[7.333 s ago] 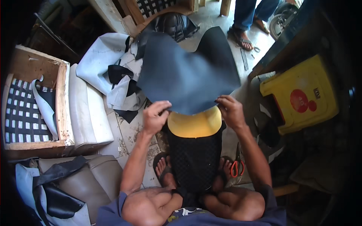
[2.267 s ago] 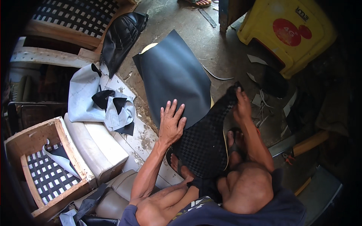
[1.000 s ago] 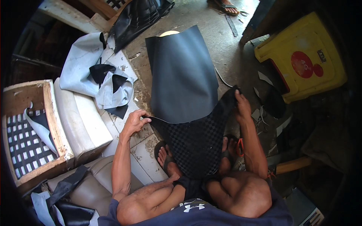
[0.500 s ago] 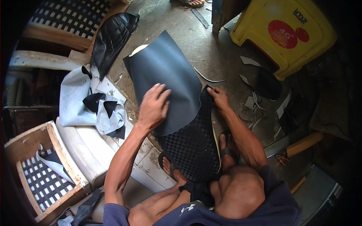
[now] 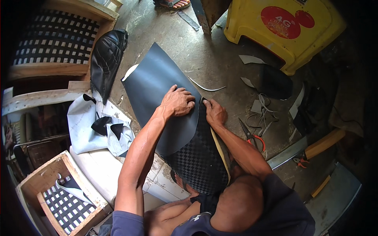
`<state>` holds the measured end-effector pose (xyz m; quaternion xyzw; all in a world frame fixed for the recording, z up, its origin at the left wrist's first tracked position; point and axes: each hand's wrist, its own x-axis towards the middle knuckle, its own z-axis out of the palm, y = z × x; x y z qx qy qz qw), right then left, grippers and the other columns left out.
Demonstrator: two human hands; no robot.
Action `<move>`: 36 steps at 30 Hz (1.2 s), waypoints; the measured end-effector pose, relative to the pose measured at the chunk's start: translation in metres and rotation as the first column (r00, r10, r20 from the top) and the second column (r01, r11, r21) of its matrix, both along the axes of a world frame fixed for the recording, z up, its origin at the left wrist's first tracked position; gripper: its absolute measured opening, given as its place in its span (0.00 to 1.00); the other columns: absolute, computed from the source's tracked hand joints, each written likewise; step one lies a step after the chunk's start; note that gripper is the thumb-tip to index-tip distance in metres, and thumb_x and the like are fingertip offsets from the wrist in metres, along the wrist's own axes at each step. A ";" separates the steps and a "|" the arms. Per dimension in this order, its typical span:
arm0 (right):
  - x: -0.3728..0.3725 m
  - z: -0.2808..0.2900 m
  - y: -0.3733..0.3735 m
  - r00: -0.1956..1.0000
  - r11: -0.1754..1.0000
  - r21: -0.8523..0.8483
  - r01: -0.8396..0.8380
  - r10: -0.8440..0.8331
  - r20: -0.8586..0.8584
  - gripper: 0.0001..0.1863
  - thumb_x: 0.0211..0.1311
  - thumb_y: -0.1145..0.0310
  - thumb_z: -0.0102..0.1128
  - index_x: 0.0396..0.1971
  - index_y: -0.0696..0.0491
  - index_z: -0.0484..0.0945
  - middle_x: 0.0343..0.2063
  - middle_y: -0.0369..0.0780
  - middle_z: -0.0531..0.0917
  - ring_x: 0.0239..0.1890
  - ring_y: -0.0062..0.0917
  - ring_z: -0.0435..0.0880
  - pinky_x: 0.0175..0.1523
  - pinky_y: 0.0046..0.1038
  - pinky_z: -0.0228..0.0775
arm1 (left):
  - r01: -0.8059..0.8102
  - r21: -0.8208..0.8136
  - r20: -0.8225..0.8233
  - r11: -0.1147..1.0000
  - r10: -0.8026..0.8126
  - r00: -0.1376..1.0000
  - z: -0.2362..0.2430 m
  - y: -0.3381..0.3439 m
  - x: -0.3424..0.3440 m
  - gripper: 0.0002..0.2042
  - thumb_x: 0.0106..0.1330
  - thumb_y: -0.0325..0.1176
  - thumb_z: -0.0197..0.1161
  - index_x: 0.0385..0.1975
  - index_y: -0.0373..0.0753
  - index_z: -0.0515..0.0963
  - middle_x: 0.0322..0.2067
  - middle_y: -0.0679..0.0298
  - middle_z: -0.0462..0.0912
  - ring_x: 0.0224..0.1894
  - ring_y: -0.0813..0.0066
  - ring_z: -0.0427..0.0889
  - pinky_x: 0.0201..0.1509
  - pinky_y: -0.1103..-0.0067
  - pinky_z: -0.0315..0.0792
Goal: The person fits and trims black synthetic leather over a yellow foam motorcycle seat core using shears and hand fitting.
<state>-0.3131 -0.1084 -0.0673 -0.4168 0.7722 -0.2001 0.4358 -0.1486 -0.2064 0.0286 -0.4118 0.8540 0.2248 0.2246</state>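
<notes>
A plain dark leatherette sheet [image 5: 155, 84] lies on the concrete floor, overlapping a black checker-textured seat cover [image 5: 201, 159] with a yellow foam edge [image 5: 220, 151]. My left hand [image 5: 179, 103] presses flat on the sheet, fingers together, near its right edge. My right hand [image 5: 214, 113] sits just beside it, its fingers on the sheet's edge where it meets the checkered cover. My bare foot shows under the cover's near end.
Orange-handled scissors [image 5: 252, 135] lie right of my right arm. A yellow plastic stool [image 5: 283, 31] stands at the back right. A quilted black cover [image 5: 106, 61], grey fabric pieces [image 5: 92, 126], woven wooden frames [image 5: 65, 192] and scraps surround me. Another person's sandalled foot [image 5: 173, 4] is at the top.
My left hand slid from the sheet's middle toward its right edge, close to my right hand. Earlier it pulled the sheet's left corner. The view shifted slightly.
</notes>
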 end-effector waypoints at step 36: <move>0.006 -0.015 -0.008 0.991 0.988 -0.103 -0.112 0.103 -0.088 0.20 0.71 0.43 0.58 0.42 0.46 0.79 0.27 0.50 0.87 0.35 0.52 0.88 0.41 0.50 0.76 | 0.046 0.029 0.055 0.999 -0.047 0.997 0.001 0.002 -0.020 0.28 0.68 0.61 0.57 0.56 0.46 0.83 0.61 0.63 0.81 0.69 0.65 0.72 0.79 0.54 0.50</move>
